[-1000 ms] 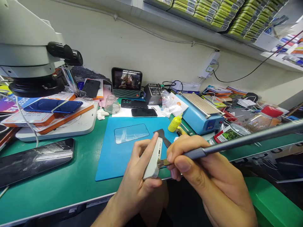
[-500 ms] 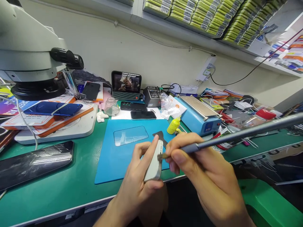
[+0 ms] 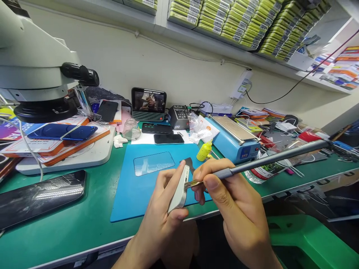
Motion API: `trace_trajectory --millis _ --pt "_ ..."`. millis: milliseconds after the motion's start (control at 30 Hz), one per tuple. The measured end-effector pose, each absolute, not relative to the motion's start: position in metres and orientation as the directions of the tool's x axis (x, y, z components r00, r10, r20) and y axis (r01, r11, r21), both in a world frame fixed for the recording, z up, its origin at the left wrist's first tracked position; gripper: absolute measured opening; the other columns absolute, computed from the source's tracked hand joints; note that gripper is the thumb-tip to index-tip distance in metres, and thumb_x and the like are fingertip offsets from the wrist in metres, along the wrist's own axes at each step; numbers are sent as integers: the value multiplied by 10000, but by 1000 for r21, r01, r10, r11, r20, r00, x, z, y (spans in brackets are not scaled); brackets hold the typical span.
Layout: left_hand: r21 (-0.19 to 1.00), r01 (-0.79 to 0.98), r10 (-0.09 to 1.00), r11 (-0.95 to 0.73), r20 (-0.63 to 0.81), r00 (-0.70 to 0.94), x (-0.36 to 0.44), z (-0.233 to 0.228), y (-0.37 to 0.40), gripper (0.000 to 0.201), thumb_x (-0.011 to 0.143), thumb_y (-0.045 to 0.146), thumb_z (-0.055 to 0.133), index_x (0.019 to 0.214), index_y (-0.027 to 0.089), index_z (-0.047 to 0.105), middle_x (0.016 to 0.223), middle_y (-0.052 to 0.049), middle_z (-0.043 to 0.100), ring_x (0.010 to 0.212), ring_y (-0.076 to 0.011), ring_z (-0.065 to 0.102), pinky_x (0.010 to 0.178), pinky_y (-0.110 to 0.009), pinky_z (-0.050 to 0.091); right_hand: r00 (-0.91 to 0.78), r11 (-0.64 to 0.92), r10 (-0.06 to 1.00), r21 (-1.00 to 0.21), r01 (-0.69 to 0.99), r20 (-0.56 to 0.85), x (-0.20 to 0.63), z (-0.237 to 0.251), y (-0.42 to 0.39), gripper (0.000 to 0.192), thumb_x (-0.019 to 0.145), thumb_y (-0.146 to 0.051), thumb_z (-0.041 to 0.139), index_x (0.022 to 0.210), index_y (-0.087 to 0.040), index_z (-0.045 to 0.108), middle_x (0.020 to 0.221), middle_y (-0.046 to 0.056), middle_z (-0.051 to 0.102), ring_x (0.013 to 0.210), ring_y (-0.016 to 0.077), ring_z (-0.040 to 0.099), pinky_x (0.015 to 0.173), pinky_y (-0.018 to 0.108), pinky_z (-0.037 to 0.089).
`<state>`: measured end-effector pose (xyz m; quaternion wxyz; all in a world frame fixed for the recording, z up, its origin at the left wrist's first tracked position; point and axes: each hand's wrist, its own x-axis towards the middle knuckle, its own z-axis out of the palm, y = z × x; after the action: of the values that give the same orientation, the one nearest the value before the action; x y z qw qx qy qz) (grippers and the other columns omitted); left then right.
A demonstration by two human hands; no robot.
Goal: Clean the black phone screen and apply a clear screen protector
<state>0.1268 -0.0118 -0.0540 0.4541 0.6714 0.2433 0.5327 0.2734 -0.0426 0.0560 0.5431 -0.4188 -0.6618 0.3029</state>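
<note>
One white phone (image 3: 177, 195), one brush (image 3: 266, 161), both hands busy
Left hand (image 3: 159, 211) is curling snugly round the phone, its holed end tilting up; right hand (image 3: 238, 209) is pinching the brush, bristles touching that end. Phone's hovering by the mat's (image 3: 126, 200) front edge. Bare blue is stretching from the left hand to the mat's left edge, with one glass sheet (image 3: 159, 163) lying further back.

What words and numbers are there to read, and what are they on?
No whole word reads surely.
Orange-edged box: big letters, partly covered, unclear.
Yellow-green shelf boxes: barcodes and print, too small.
Red-and-green label: too blurred.
Blue machine: display too blurred.
Black control box: panel marks too small.
White phone: no writing shows.
</note>
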Motion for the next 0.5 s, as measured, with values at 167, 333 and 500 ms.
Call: trace_trajectory --millis 167,333,500 --pt "845 -116 792 -522 530 304 124 -53 -9 800 1030 798 388 1702 366 357 1496 -116 530 1394 -314 521 1159 -453 477 -137 470 882 -855 220 450 277 60 -40 151 1121 -349 588 1051 -300 712 925 -35 665 802 102 645 731 220 545" --pt "857 3 791 -516 475 386 111 -35 0 725 1068 610 575 1704 353 340 1598 -124 542 1446 -306 555 1149 -445 500 -111 435 900 -886 160 421 277 61 -23 191 1098 -400 626 1019 -262 731 864 -18 707 788 117 671 742 221 572" --pt "911 32 846 -412 369 385 95 0 15 472 1109 517 538 1495 270 652 1473 -83 712 1371 -291 652 1191 -436 481 105 433 895 -901 23 433 268 56 -4 285 1013 -494 728 967 -213 737 806 10 709 731 151 663 683 266 590"
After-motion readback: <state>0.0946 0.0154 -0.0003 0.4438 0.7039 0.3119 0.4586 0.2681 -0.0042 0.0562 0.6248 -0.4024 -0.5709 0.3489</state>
